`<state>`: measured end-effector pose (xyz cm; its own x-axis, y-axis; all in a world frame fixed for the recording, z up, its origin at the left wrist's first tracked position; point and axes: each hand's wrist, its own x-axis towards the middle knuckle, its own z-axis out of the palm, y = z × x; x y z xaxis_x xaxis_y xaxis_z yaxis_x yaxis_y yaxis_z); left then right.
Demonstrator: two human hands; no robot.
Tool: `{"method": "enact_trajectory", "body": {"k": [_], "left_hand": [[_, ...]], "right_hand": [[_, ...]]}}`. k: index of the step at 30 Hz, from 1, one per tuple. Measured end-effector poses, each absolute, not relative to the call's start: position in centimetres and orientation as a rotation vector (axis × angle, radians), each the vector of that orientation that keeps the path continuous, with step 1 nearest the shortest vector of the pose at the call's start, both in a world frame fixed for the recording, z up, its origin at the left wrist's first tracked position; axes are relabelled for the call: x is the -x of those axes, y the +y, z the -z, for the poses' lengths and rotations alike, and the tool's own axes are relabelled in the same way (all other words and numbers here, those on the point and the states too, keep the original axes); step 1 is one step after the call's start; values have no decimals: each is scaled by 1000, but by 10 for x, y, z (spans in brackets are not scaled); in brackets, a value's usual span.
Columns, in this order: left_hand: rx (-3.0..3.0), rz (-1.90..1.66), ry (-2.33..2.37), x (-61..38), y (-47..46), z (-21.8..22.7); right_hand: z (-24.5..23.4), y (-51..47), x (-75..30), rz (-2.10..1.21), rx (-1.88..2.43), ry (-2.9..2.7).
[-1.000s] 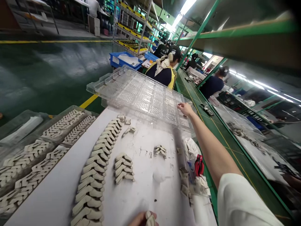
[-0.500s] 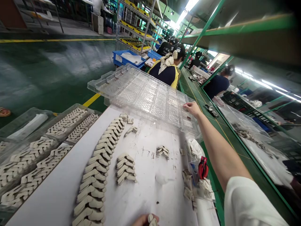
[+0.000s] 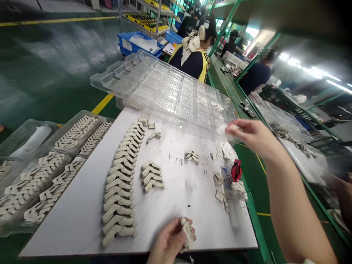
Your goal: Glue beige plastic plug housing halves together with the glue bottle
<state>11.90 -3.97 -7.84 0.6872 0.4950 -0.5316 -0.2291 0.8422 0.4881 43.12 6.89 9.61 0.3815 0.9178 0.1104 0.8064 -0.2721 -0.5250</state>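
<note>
My left hand [image 3: 172, 240], low at the board's near edge, is closed around a beige molded plastic part [image 3: 188, 233]. My right hand [image 3: 251, 137] is beside the near right corner of the clear compartment tray [image 3: 165, 88]. Its fingers are pinched together, and what is between them is blurred and too small to name. A long curved row of nested beige V-shaped parts [image 3: 119, 183] lies on the white board [image 3: 82, 205]. Right of that row are a short stack of such parts [image 3: 152, 176] and a smaller group [image 3: 191, 157].
Clear bins [image 3: 46, 146] of V-shaped parts stand left of the board. Red-handled pliers [image 3: 236, 170], white crumpled material [image 3: 227, 151] and loose beige pieces [image 3: 219, 187] lie along the right side. A green conveyor [image 3: 254, 154] runs alongside. A person [image 3: 189, 62] sits beyond the tray.
My right hand has drawn back from the tray's right-hand compartments toward me, fingers pinched. My left hand, with the beige part, shows more fully. The camera view has tilted down.
</note>
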Motion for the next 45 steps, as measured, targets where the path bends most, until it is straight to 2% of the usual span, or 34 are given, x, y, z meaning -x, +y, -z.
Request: {"method": "enact_trajectory", "body": {"k": [4,7,10,18,23,26,34,36,37,41,43,45], "left_hand": [[-400,-448,676,-119,-40,76],[-403,-448,667,-118,-41,77],[-414,-423,640,-116,-41,78],[-467,-396,642,-116,-39,78],[-657,-408,624,-109,-38,70],[-685,-410,564,-109,-38,62],[-422,-432,529,-121,-44,62],[-375,-448,551,-120,-44,64],[-358,-452,561,-119,-43,64],[-295,-410,584,-117,-41,61],[-288,-380,606,-118,-41,58],[-307,-368,630,-121,-40,55]], "right_hand": [[-41,-2,-374,-418,2315,-1280],[9,-25,-353,-499,2327,-1229],[36,-34,-348,-516,2315,-1182],[26,-60,-341,-531,2158,-992],[29,-82,-295,-872,1795,-550],[30,-84,-267,-918,1642,-444],[35,-89,-243,-933,1709,-479],[35,-96,-258,-830,1782,-603],[33,-99,-270,-676,1840,-646],[22,-111,-337,305,2024,-537],[21,-114,-367,449,2115,-577],[24,-116,-387,422,2235,-714]]}}
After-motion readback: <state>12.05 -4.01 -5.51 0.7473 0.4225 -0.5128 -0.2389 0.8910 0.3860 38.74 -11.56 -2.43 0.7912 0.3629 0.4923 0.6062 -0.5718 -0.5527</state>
